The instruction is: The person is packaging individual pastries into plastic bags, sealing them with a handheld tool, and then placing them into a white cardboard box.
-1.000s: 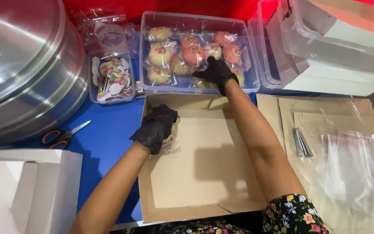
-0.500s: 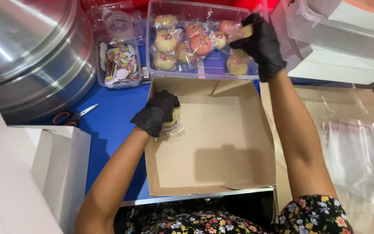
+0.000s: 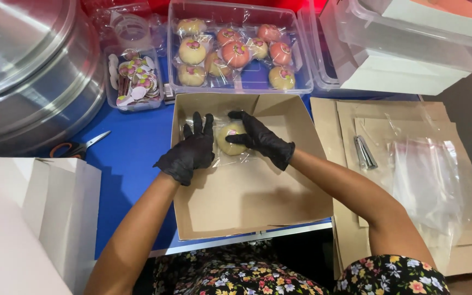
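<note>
The right hand (image 3: 262,140), in a black glove, pinches a round pale-yellow bun in a clear plastic wrapper (image 3: 230,138) between thumb and fingers, low in the far left corner of the open brown cardboard box (image 3: 258,191). The left hand (image 3: 189,153), also gloved, rests flat and open just left of the bun, fingers spread on what looks like another wrapped piece, though the palm hides it. To seat the bun well, I judge it best pressed snug against the left hand's side with its patterned top kept upward and the loose wrapper tucked under, not bunched against the box wall

Beyond the hands stands a clear plastic tub of wrapped yellow and pink buns (image 3: 239,52), with a small clear tub of round stickers (image 3: 135,82) to its left. Everything sits on a blue table (image 3: 132,142). Far left of the left hand lie orange-handled scissors (image 3: 77,147) beside a large steel steamer (image 3: 28,71); right of the right hand, flat brown card sheets and clear bags (image 3: 427,180)
</note>
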